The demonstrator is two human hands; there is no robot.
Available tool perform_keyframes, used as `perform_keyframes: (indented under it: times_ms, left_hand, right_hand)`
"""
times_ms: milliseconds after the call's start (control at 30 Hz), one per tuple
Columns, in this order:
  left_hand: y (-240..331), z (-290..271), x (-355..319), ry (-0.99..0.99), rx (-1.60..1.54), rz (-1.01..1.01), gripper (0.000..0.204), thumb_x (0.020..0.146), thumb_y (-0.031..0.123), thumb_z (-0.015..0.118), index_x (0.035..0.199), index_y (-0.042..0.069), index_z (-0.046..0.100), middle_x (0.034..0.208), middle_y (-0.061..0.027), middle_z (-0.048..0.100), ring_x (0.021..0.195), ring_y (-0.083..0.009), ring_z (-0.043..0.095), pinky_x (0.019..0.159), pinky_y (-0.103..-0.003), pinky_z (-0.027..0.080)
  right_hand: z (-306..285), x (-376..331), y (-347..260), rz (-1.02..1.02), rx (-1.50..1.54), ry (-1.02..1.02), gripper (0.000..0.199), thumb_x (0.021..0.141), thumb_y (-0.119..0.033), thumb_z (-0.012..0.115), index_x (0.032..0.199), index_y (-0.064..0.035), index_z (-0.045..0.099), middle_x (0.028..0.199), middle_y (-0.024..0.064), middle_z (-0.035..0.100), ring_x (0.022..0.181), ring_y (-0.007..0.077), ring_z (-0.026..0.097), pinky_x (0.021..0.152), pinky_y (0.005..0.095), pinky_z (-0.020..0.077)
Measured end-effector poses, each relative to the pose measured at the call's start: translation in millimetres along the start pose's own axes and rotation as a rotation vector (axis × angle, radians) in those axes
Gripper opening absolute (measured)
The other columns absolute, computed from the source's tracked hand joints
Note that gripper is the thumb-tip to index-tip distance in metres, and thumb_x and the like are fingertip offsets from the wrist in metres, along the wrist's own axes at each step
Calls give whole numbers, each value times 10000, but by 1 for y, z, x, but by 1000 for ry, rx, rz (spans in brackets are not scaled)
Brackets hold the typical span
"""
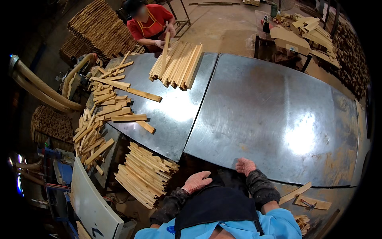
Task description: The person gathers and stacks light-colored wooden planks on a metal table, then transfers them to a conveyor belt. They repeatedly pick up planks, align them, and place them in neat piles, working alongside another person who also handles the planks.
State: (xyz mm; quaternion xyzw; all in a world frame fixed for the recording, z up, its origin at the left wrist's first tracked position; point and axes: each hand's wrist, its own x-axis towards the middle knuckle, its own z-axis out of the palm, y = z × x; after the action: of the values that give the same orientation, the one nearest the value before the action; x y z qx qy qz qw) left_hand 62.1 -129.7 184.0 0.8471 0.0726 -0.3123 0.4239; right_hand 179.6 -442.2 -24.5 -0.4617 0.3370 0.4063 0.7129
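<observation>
The metal-clad table [274, 119] extends ahead of both hands, its two sheets meeting at a seam that runs away from the left hand [196, 181]. The left hand rests released, fingers loosely spread, at the near edge of the table and grasps nothing. The right hand [245, 165] lies on the near edge of the sheet, fingers curled lightly, also holding nothing.

To the left of and below the left hand, a stack of wooden strips [144, 174] sits beside the table edge, near but not touching the hand. Well ahead of the left hand, a bundle of strips [177, 65] lies on the table, handled by a co-worker's hand [160, 43]. Loose offcuts [109, 105] are scattered far ahead and left.

Risks, as a judgement:
- The stack overhangs in uneven layers; a careless reach from the left hand can topple it.
- Raw strip edges can drive splinters through thin gloves.
- Strips pushed across the slick sheet can slide into the hands at the edge.
</observation>
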Motion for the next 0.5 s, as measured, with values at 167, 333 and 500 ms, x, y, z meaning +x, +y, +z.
perform_keyframes:
  times_ms: [167,333,500]
  left_hand:
    - [-1,-1,1,7,18,7,664,1011,476,644,1497,26,603,1500,-190,635,1383,-345,601,1163,-397,460]
    - [-7,-2,-1,11,5,6,673,1008,487,633,1499,29,601,1507,-186,630,1394,-350,589,1170,-404,453]
    - [-20,1,0,24,13,0,693,999,495,627,1514,33,587,1517,-182,625,1393,-350,593,1171,-409,453]
  right_hand:
    - [6,-9,-2,-25,30,39,607,976,-352,751,1379,81,617,971,168,741,748,310,712,656,450,603]
    - [2,-9,0,-66,-57,15,653,1014,-441,690,1417,65,595,1008,157,744,809,302,726,714,452,609]
    - [-4,0,1,-32,-80,-38,718,1056,-496,627,1494,66,542,1071,157,746,853,300,735,769,466,611]
